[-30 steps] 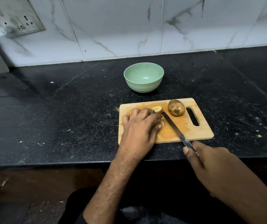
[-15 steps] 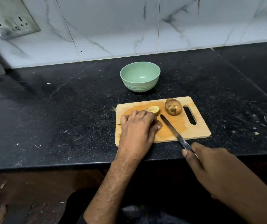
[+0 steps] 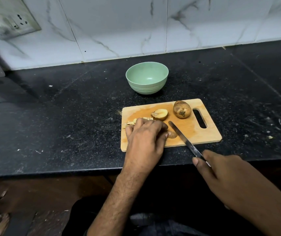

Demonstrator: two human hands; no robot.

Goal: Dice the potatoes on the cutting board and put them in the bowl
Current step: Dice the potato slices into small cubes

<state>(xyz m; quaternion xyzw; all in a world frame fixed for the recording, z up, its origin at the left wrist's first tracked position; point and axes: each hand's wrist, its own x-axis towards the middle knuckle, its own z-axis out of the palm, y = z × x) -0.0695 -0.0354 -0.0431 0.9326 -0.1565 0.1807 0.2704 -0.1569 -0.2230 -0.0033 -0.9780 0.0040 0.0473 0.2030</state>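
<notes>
No text, label, brand, number or sign can be read anywhere in the view.

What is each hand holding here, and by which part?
Right hand grips the knife by its handle. Left hand holds a potato piece, mostly hidden.
</notes>
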